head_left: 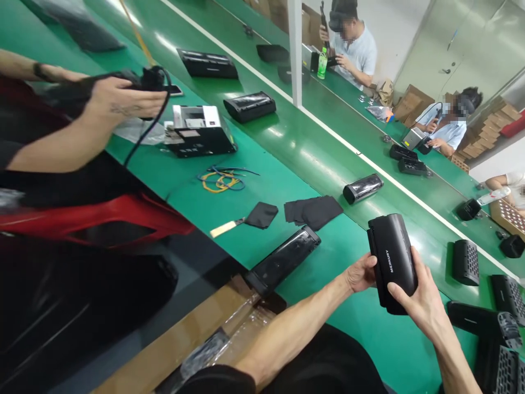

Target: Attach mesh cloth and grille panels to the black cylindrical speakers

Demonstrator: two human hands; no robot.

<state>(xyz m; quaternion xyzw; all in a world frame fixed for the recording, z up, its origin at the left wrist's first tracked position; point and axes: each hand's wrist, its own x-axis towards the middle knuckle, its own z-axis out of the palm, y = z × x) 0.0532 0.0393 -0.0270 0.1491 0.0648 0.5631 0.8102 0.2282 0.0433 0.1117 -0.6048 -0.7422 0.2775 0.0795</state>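
Between my two hands is a black plastic housing [391, 241] with rounded edges and the white word MERKURY on its face. My left hand [361, 273] grips its left edge, thumb on the near side. On the right side, my right hand [424, 298] wraps round it with the thumb across the lower front. The housing is raised above the green bench and tilted. To its left lie a glossy black housing [285, 257], a fanned stack of black sheets [314, 212] and a scraper with a pale handle [227, 227], its blade end by more black sheets [262, 215].
A co-worker's hand [125, 98] holds a dark, corded device at left. Beyond stand a black-and-white machine [200, 134] and coiled wires [221, 179]. More housings [363, 189] lie along the green belt; perforated ones [466, 262] sit at right. People work across the line.
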